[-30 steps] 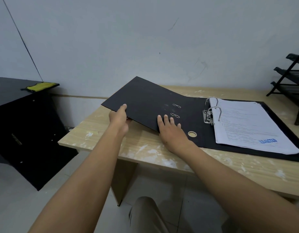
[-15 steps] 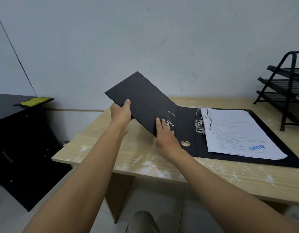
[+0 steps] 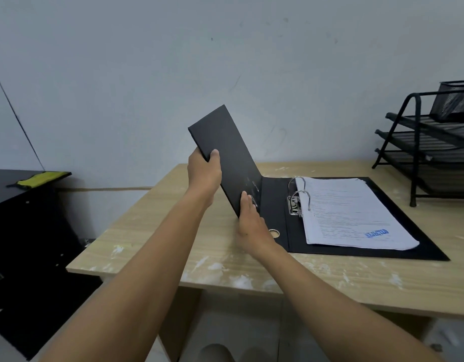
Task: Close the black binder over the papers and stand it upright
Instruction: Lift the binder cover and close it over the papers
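We see the left hand [image 3: 204, 171] gripping the black binder [image 3: 274, 205] cover's raised edge at ten o'clock; the right hand [image 3: 251, 220], fingers straight, presses the cover's lower edge. Papers [image 3: 353, 212] lie at three o'clock on the desk [image 3: 173, 246].

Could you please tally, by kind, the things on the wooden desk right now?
Black binder: 1
Stack of papers: 1
Black wire tray rack: 1
Total: 3
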Tool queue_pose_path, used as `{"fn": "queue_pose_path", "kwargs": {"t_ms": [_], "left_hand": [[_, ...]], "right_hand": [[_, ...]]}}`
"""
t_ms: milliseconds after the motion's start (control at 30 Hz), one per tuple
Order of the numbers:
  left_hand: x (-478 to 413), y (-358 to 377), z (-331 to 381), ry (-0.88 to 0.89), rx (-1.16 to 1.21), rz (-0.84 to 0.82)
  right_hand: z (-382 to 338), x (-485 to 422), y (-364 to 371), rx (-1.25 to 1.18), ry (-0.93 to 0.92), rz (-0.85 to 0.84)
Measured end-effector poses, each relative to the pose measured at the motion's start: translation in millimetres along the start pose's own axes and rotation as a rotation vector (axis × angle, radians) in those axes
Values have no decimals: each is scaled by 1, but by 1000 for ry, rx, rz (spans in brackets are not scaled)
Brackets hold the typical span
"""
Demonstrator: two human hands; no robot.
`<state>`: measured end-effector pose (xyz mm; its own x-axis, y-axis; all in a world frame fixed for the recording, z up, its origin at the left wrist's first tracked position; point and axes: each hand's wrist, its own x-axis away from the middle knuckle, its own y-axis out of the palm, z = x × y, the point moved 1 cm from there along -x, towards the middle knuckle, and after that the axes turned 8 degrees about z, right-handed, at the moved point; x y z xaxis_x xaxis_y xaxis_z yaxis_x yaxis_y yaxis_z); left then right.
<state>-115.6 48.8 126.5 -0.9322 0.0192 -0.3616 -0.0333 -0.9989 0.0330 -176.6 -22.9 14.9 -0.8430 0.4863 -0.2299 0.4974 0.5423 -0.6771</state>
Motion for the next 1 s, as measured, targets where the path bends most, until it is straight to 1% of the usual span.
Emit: {"fn": "queue_pose_path", "kwargs": {"t_ms": [133,367,467,567,700,833,1000], "left_hand": [[7,10,8,53,-56,-26],[20,31,21,123,-138,-94],[25,40,24,169,-169,-139],[30,43,21,203,-207,-169],[34,42,10,144,-251,-192],[34,42,6,134,-256,-216],[43,45,-2,159,-272,-326]], "right_hand": [[2,2,-3,-52,25,29],[4,6,-11,-133,144,54],[6,6,-14,-158,168,77],[8,6,-16,-191,163,84],[9,8,-15,-185,149,85],[11,12,-17,-186,124,105],[25,20,-29,-139,15,32]]}}
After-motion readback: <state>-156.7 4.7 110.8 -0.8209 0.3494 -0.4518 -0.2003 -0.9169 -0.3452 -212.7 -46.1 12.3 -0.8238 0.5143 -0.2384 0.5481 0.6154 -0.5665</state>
